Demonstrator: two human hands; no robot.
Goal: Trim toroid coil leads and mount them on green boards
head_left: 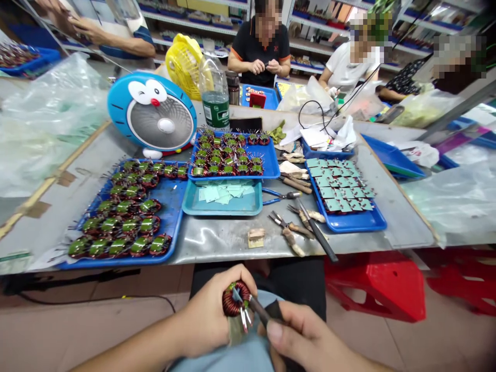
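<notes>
Head view: my left hand [209, 312] has its grip clamped on a wound ring coil [228, 304], fingers curled behind it and its hole turned toward me, just in front of the counter [217, 235]. The windings are dark copper-red with green patches between them, something bluish sits in the opening, and silvery wire ends [244, 319] stick out low on the right. My right hand [296, 333] is on the other side, its grip closed around a dark slim tool [260, 312], thumb laid along it; the tool's tip is at the coil's right edge, and I cannot tell whether it actually touches.

Ahead on the counter, to my left, a blue tray [176, 227] carries rows of green-banded coils [119, 246]. Near the middle a second blue tray [272, 164] with more such coils overlaps the back of a teal tray [220, 209], where pale green cards [222, 194] lie loose. To my right a third blue tray [356, 223] bears coils topped with more of those cards. Between the trays I see blue-handled pliers [273, 196], pliers with wrapped handles [287, 233], a long dark bar [322, 239] and a small pale block [256, 238] near the front edge. Behind the leftmost tray stands a blue fan [166, 125] with a cartoon face, a water bottle [216, 103] to its right, and across the counter a person in a dark shirt [259, 57] has both hands raised close together
</notes>
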